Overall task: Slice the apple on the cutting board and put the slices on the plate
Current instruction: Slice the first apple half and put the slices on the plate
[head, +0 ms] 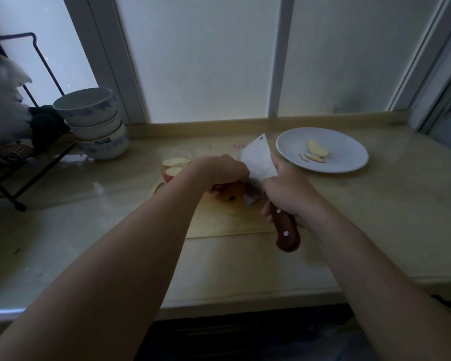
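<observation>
Head view shows the left grip (224,173), a bare hand, curled over a red-skinned piece of apple (231,191) and holding it down on the pale wooden cutting board (219,225). The right grip (289,194) is clenched round the brown wooden handle of a broad steel cleaver (258,165). Its blade stands just beside the left fingers, and I cannot tell how deep it has entered the fruit. For a good cut, I think the left fingertips should be tucked back behind the knuckles, and the blade should go straight down and not twist, because the piece is small and may roll. Two more cut apple pieces (175,166) wait at the far left corner of the board. The round white plate (349,168), on the bench (388,217) at the right, already carries a few pale slices (317,151), so much slicing remains.
</observation>
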{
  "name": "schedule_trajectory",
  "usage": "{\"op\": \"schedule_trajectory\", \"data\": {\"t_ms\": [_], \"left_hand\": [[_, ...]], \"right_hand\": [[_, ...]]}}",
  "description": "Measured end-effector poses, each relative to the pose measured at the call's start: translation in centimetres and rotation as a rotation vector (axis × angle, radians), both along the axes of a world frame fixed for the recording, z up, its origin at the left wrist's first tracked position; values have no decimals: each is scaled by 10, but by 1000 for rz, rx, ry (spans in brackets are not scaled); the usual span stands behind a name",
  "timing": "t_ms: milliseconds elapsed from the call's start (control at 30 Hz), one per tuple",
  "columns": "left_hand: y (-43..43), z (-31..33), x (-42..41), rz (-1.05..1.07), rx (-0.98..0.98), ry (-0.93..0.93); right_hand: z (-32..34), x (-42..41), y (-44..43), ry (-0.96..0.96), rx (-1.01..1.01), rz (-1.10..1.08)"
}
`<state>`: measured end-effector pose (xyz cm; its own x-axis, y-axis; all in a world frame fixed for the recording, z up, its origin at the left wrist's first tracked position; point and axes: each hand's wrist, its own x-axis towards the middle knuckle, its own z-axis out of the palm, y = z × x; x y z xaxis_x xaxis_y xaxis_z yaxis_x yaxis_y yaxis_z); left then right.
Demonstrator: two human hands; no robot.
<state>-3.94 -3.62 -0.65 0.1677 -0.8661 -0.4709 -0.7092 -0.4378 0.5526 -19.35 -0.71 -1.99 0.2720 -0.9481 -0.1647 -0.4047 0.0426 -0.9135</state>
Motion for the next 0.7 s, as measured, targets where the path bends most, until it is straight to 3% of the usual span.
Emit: {"op": "schedule_trajectory", "data": {"t_ms": [133,700], "left_hand": [[-1,-2,1,31,15,76],[2,0,-1,54,-7,36]], "right_hand": [[11,-9,2,-4,-39,-22],[14,-9,1,-3,-39,-18]]}}
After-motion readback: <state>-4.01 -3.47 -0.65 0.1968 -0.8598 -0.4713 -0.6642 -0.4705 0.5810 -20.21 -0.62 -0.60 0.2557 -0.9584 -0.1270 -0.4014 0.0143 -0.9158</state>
